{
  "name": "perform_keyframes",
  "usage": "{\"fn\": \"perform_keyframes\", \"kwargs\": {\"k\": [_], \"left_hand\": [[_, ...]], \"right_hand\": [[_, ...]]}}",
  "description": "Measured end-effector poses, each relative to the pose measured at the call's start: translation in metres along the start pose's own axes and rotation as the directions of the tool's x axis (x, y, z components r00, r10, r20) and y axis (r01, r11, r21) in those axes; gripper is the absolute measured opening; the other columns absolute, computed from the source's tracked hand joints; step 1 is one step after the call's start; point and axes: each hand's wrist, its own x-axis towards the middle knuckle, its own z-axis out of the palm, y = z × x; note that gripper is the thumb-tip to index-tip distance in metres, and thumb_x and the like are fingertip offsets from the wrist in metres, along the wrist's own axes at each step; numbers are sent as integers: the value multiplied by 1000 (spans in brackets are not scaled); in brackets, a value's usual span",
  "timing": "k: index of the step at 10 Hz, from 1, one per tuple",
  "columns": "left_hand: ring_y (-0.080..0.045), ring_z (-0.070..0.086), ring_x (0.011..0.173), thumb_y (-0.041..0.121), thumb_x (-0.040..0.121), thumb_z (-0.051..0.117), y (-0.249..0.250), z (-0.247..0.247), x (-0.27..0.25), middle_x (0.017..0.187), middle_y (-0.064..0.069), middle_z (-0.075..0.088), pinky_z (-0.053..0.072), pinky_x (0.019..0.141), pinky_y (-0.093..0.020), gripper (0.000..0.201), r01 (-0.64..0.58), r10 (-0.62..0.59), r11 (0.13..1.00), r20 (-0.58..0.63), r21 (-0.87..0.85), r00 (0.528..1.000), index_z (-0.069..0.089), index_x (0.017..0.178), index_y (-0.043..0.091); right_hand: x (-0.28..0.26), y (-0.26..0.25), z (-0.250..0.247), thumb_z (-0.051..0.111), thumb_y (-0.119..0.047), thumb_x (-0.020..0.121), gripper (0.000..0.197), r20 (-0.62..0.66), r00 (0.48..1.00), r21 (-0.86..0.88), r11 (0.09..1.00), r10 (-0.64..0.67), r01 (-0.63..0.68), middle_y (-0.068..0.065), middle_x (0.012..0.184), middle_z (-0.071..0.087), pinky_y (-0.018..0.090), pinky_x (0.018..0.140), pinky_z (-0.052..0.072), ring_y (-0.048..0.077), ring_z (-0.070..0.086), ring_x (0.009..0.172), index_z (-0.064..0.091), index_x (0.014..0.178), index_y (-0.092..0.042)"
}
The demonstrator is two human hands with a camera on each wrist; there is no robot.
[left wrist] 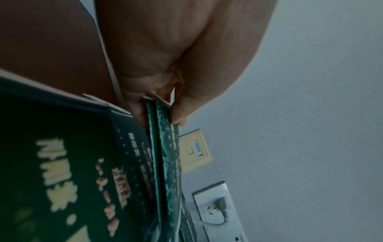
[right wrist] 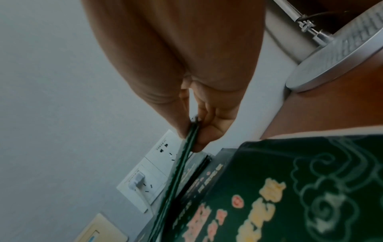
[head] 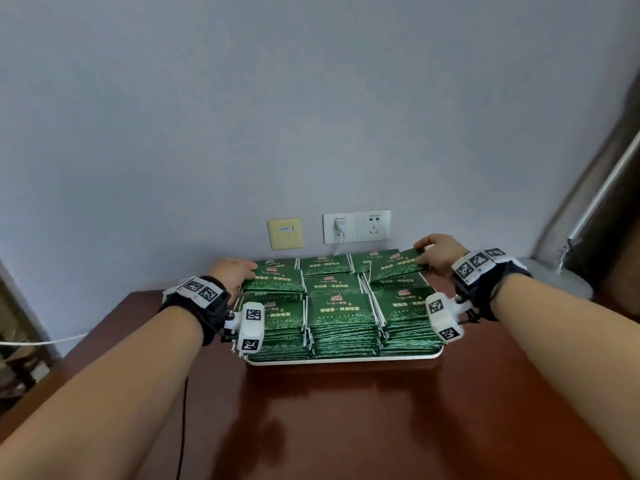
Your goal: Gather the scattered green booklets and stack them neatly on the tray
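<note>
Green booklets fill a white tray (head: 346, 361) in several stacks (head: 341, 317) on the brown table. At the tray's far left, my left hand (head: 235, 271) pinches a thin green booklet (head: 273, 280) (left wrist: 165, 147) by its left edge, thumb on top, over the back-left stacks. At the far right, my right hand (head: 437, 252) pinches another green booklet (head: 396, 265) (right wrist: 186, 157), tilted and lifted above the back-right stacks. In the wrist views each booklet shows edge-on between thumb and fingers.
The tray sits near the wall, where a yellow plate (head: 284, 233) and white sockets (head: 356, 226) with a plugged charger are mounted. A round grey lamp base (right wrist: 335, 54) stands right of the tray. A black cable (head: 181, 420) hangs at the table's left.
</note>
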Motion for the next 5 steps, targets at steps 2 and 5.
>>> {"fn": "perform_keyframes", "kwargs": {"k": [2, 5], "left_hand": [[-39, 61, 110, -12, 86, 54, -9, -9, 13, 123, -23, 62, 52, 93, -43, 28, -17, 21, 995, -45, 98, 999, 71, 96, 8], [-33, 63, 101, -8, 83, 61, -5, -7, -2, 107, -17, 68, 52, 95, -43, 23, -56, 81, 970, -98, 237, 992, 71, 77, 12]], "right_hand": [[14, 7, 8, 66, 8, 83, 23, 26, 999, -28, 999, 18, -18, 16, 96, 66, 33, 66, 58, 29, 66, 85, 68, 102, -4], [7, 1, 12, 63, 7, 81, 26, 51, 997, -218, 974, -53, 63, 10, 96, 65, 20, 55, 44, 20, 59, 83, 71, 99, -9]]}}
